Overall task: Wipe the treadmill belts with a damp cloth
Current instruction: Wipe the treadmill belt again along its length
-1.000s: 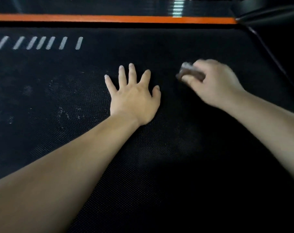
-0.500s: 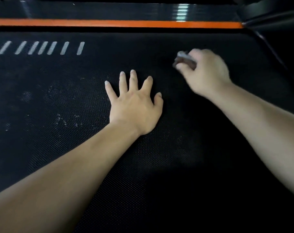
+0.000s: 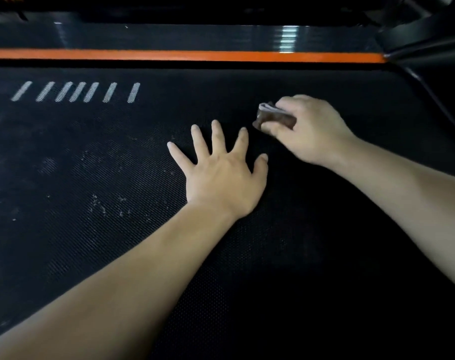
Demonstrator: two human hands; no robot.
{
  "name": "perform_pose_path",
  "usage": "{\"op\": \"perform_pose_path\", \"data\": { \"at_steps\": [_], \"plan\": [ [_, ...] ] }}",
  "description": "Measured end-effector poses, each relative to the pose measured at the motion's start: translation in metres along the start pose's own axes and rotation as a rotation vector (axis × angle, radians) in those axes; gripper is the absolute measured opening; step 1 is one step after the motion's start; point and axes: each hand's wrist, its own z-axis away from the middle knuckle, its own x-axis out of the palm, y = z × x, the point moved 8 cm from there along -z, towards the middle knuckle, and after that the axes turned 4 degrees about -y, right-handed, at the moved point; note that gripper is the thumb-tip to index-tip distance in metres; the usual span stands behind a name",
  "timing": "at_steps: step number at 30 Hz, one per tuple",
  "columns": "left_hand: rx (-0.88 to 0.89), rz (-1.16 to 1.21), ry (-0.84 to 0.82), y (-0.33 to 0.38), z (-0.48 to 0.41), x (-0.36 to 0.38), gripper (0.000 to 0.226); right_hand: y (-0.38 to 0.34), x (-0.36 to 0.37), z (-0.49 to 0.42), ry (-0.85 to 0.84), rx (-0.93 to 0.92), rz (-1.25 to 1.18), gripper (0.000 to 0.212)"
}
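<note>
The black textured treadmill belt (image 3: 286, 255) fills the head view. My left hand (image 3: 221, 175) lies flat on it near the middle, fingers spread and straight. Just right of and beyond it, my right hand (image 3: 307, 131) grips a small folded brown cloth (image 3: 273, 118) with a pale edge and presses it onto the belt. The cloth sticks out to the left of the fingers, close to my left index fingertip. Pale dusty smudges (image 3: 109, 203) mark the belt left of my left hand.
An orange stripe (image 3: 184, 55) runs along the far edge of the belt, with a glossy black side rail (image 3: 169, 37) behind it. White slanted marks (image 3: 78, 92) are printed at the far left. A dark frame part (image 3: 424, 48) rises at the top right.
My right hand with the cloth went away from me towards the orange stripe, then came back near my left fingertips. My left hand stayed flat in place.
</note>
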Motion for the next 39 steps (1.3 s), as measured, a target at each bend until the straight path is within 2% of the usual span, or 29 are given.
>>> {"op": "perform_pose_path", "data": {
  "at_steps": [2, 5, 7, 11, 13, 15, 17, 20, 22, 28, 29, 33, 34, 37, 39],
  "plan": [
    [0.011, -0.013, 0.010, 0.002, 0.001, 0.000, 0.069, 0.028, -0.013, -0.023, 0.080, 0.106, 0.072, 0.034],
    [0.014, -0.022, 0.035, 0.003, 0.002, 0.000, 0.070, 0.068, -0.030, -0.047, 0.190, 0.372, 0.129, 0.036],
    [0.015, -0.026, 0.041, 0.003, 0.001, 0.000, 0.070, 0.059, -0.020, -0.054, 0.191, 0.352, 0.151, 0.035],
    [0.019, -0.027, 0.049, 0.003, 0.001, 0.000, 0.070, 0.038, -0.005, -0.052, 0.105, 0.148, 0.082, 0.034],
    [0.021, -0.029, 0.047, 0.004, 0.001, 0.000, 0.070, 0.064, -0.021, -0.062, 0.141, 0.240, 0.113, 0.035],
    [0.021, -0.024, 0.047, 0.004, 0.001, -0.001, 0.070, 0.098, -0.037, -0.071, 0.185, 0.440, 0.097, 0.036],
    [0.020, -0.025, 0.046, 0.005, 0.001, 0.000, 0.070, 0.101, -0.038, -0.077, 0.191, 0.481, 0.118, 0.034],
    [0.019, -0.034, 0.052, 0.005, 0.001, 0.000, 0.070, 0.063, -0.016, -0.078, 0.154, 0.249, 0.101, 0.037],
    [0.017, -0.034, 0.054, 0.004, 0.000, -0.001, 0.070, 0.054, -0.008, -0.074, 0.122, 0.169, 0.074, 0.037],
    [0.029, -0.021, 0.044, 0.004, 0.001, 0.000, 0.070, 0.115, -0.051, -0.066, 0.197, 0.553, 0.158, 0.037],
    [0.025, -0.022, 0.048, 0.004, 0.001, 0.000, 0.070, 0.111, -0.048, -0.062, 0.196, 0.535, 0.176, 0.037],
    [0.022, -0.039, 0.050, 0.004, 0.001, 0.001, 0.070, 0.076, -0.022, -0.039, 0.134, 0.274, 0.088, 0.037],
    [0.025, -0.042, 0.053, 0.004, 0.001, 0.000, 0.070, 0.080, -0.026, -0.037, 0.123, 0.269, 0.107, 0.038],
    [0.034, -0.038, 0.054, 0.004, 0.001, 0.001, 0.071, 0.121, -0.053, -0.038, 0.162, 0.516, 0.143, 0.048],
    [0.024, -0.038, 0.054, 0.003, 0.000, 0.000, 0.071, 0.122, -0.059, -0.034, 0.207, 0.567, 0.137, 0.049]
  ]
}}
